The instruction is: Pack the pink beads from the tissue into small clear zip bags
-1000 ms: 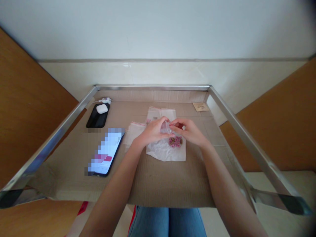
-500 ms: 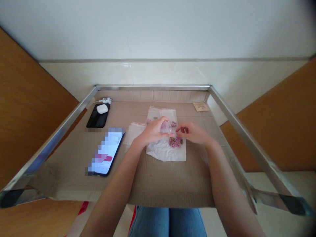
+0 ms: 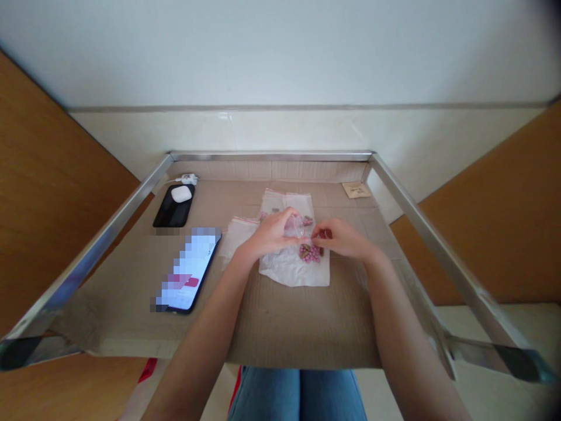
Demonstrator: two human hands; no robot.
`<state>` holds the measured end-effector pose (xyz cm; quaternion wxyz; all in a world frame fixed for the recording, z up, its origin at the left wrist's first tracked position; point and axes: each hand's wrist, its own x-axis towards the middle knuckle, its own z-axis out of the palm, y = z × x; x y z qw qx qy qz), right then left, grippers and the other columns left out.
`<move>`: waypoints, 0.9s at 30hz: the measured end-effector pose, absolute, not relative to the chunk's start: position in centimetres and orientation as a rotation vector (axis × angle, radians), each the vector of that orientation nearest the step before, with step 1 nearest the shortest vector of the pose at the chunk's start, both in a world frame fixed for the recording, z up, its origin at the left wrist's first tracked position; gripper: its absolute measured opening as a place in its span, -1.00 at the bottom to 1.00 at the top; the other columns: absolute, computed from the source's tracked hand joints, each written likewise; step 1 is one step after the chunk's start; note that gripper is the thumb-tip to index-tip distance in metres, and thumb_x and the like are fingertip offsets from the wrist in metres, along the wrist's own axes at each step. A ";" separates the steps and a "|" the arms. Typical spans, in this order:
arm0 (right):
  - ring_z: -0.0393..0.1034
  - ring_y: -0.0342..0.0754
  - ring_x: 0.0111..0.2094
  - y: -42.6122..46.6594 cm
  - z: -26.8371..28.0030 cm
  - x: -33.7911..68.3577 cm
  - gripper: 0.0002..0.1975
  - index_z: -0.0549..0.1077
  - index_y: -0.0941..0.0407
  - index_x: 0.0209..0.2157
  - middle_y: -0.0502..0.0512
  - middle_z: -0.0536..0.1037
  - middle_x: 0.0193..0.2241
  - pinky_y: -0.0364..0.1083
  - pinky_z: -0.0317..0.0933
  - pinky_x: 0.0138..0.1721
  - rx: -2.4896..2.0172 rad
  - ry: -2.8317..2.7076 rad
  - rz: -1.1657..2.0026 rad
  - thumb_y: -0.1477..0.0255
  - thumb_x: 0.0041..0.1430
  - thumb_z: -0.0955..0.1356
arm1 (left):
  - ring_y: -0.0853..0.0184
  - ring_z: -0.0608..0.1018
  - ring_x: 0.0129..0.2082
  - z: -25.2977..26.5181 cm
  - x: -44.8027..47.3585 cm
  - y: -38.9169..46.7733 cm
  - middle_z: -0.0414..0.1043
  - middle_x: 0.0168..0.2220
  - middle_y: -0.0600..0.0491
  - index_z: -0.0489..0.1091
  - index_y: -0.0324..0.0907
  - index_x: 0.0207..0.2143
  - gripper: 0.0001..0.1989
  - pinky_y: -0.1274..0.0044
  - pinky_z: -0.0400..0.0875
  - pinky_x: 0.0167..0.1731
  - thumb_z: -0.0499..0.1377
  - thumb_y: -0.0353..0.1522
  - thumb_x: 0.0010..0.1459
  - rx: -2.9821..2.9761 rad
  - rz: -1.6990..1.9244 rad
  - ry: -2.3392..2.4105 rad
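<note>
My left hand point(image 3: 277, 229) is curled round a small clear plastic bag point(image 3: 298, 227), its rounded mouth facing right. Just to the right, my right hand point(image 3: 336, 235) has its thumb and fingers pinched together close to that mouth; whatever they hold is too small to make out. Below the fingers lies a cluster of pink beads with brownish bits point(image 3: 310, 252). It rests on a crumpled white sheet point(image 3: 289, 273). Behind my hands, flat zip bags point(image 3: 299, 202) hold a few more pink pieces.
Cardboard point(image 3: 302, 327) lines a metal-framed table point(image 3: 272, 156). To the left lie a lit phone point(image 3: 188, 280), a black phone point(image 3: 169, 213) with a white earbud case point(image 3: 181, 194) on it, and a charger plug point(image 3: 189, 179). More bags point(image 3: 236, 234) lie beside my left hand; a tan packet point(image 3: 356, 190) sits back right.
My right hand has shifted slightly left and its fingers have come together near the bag's mouth. My left hand holds the bag in nearly the same place.
</note>
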<state>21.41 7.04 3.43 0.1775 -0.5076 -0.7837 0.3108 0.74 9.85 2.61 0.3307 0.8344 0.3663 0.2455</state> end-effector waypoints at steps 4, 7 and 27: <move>0.24 -0.18 -0.56 7.0 4.1 20.9 -0.83 0.51 0.13 -0.44 0.00 0.48 -0.55 -0.18 0.04 -0.53 -1.384 -2.043 0.838 0.35 0.03 0.32 | 0.29 0.42 -0.31 2.6 0.8 9.8 0.37 -0.29 0.04 0.25 -0.13 -0.17 -0.53 0.47 0.26 -0.29 0.22 -0.09 -0.07 2.221 0.628 0.941; 0.22 -0.19 -0.54 6.9 4.3 20.1 -0.82 0.50 0.15 -0.42 0.02 0.49 -0.51 -0.19 0.06 -0.50 -1.323 -1.948 0.819 0.34 0.05 0.32 | 0.31 0.42 -0.33 2.6 1.0 9.7 0.36 -0.31 0.06 0.24 -0.13 -0.18 -0.53 0.49 0.26 -0.31 0.22 -0.08 -0.08 2.237 0.627 0.931; 0.29 -0.16 -0.54 7.1 3.2 22.2 -0.85 0.53 0.13 -0.46 0.01 0.47 -0.58 -0.18 0.06 -0.49 -1.515 -2.278 0.909 0.37 -0.01 0.34 | 0.35 0.40 -0.35 2.8 0.7 9.8 0.37 -0.32 0.08 0.25 -0.14 -0.19 -0.57 0.53 0.23 -0.33 0.23 -0.12 -0.06 2.197 0.718 0.959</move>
